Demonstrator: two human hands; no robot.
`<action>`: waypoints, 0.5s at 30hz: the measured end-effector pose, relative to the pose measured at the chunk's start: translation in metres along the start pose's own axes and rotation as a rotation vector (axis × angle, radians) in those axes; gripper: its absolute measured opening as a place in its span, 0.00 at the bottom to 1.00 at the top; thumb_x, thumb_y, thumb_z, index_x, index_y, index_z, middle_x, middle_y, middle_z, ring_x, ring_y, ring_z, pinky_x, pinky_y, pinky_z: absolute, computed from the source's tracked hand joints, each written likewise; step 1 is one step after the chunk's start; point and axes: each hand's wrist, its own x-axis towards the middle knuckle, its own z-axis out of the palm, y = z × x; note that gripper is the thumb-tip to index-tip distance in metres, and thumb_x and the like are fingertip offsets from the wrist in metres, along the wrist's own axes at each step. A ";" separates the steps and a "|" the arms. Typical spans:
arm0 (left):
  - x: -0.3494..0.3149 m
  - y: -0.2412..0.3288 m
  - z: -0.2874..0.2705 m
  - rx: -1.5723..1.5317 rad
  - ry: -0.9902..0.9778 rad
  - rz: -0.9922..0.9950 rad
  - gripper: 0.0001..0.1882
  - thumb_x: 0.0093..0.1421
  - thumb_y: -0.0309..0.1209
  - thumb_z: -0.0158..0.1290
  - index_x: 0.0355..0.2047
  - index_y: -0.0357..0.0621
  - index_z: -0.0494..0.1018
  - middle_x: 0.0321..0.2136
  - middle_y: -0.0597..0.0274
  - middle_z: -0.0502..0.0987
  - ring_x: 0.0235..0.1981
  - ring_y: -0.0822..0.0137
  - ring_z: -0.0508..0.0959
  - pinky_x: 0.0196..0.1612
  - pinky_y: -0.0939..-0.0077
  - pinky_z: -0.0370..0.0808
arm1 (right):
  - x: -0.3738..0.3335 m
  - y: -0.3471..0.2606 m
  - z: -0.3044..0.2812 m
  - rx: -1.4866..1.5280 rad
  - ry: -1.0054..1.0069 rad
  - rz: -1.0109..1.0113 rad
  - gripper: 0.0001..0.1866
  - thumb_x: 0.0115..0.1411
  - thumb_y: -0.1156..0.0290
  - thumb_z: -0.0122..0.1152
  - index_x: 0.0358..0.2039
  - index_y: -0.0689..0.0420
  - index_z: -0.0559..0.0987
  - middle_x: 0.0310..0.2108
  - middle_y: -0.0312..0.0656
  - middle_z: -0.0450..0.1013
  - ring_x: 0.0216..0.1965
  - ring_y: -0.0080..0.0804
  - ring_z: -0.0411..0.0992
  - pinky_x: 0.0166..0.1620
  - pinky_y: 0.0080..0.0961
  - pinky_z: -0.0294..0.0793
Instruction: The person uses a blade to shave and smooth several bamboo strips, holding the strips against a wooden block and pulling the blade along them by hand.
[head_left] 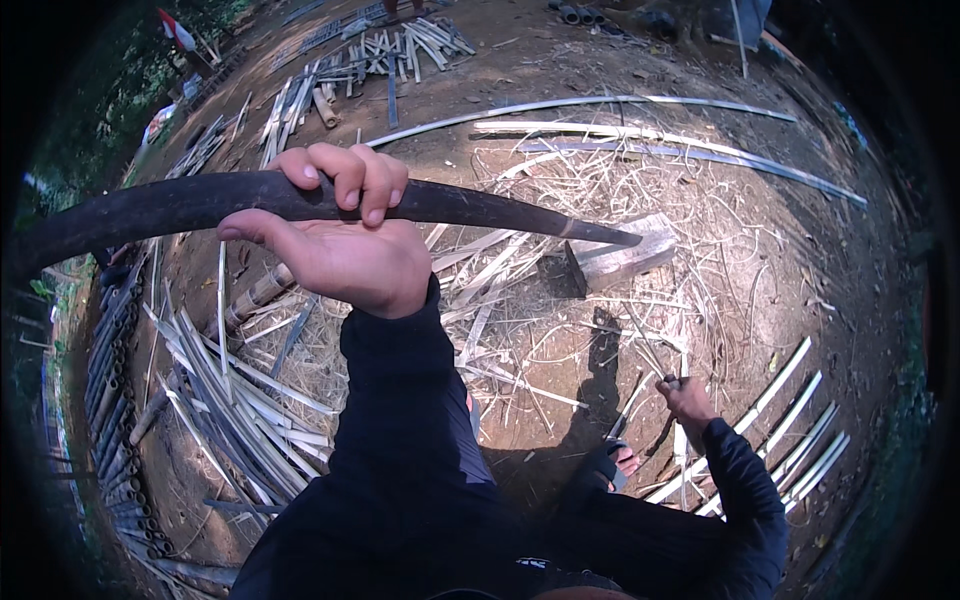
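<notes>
L hand (pixel 335 235) wrapped tight round dark curved pole (pixel 300 200), held up close to cam, pole tip over wooden block (pixel 620 258) mid ground. R hand (pixel 688 398) low, fingers closed on thin bamboo strip (pixel 668 420) near sandalled foot (pixel 615 462). Split bamboo strips (pixel 230 385) piled at ground's left edge, long slats (pixel 640 140) toward far edge.

The place is outdoors, on bare brown earth (pixel 800 300) in strong sunlight. Thin dry shavings (pixel 600 190) cover the middle of the ground. Pale split strips (pixel 230 400) lie at the left edge, and long slats (pixel 640 135) lie at the far side.
</notes>
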 end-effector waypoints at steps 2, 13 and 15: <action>0.014 0.014 -0.014 0.050 0.019 0.035 0.36 0.65 0.71 0.27 0.30 0.49 0.62 0.16 0.69 0.56 0.14 0.74 0.54 0.22 0.77 0.52 | -0.030 -0.066 -0.027 0.309 -0.086 0.126 0.23 0.59 0.55 0.62 0.26 0.67 0.80 0.19 0.45 0.75 0.20 0.31 0.77 0.22 0.33 0.75; 0.022 -0.002 -0.040 -0.006 -0.010 -0.027 0.36 0.64 0.70 0.32 0.27 0.47 0.66 0.15 0.69 0.56 0.14 0.73 0.55 0.22 0.76 0.54 | -0.093 -0.197 -0.091 0.157 0.327 -0.353 0.13 0.59 0.66 0.61 0.34 0.65 0.76 0.18 0.51 0.70 0.19 0.44 0.72 0.28 0.36 0.71; 0.018 0.001 -0.033 -0.040 -0.065 -0.061 0.35 0.64 0.69 0.34 0.26 0.47 0.65 0.16 0.69 0.55 0.15 0.72 0.54 0.23 0.75 0.54 | -0.094 -0.225 -0.073 0.207 0.353 -0.565 0.13 0.59 0.68 0.62 0.39 0.64 0.75 0.21 0.50 0.71 0.22 0.45 0.73 0.28 0.36 0.71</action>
